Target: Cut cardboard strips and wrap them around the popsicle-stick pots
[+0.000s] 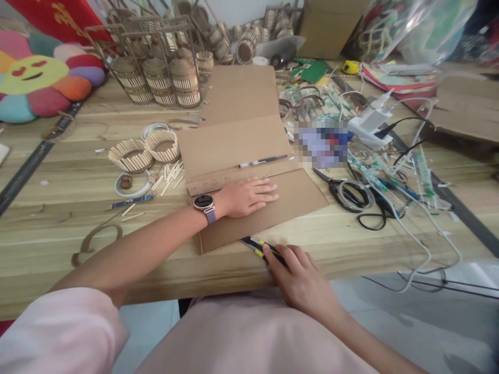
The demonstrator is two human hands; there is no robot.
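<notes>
My left hand (247, 197) lies flat with fingers stretched out on a folded piece of cardboard (230, 228), near its crease. My right hand (302, 275) is wrapped round a black and yellow utility knife (275, 253) at the table's front edge. The knife's tip points left toward the lower edge of the cardboard; whether it touches the board I cannot tell. On the upper flap of the cardboard rests a pen (263, 161). Another cardboard sheet (244, 93) lies behind it.
Left of the cardboard sit small stick baskets (130, 157), tape rolls (132, 184), loose sticks (168, 174) and a blue cutter (131, 201). To the right are scissors (343, 192), cables and a power strip (370, 127). Lantern-like stick models (183, 78) and a flower cushion (42, 78) stand behind.
</notes>
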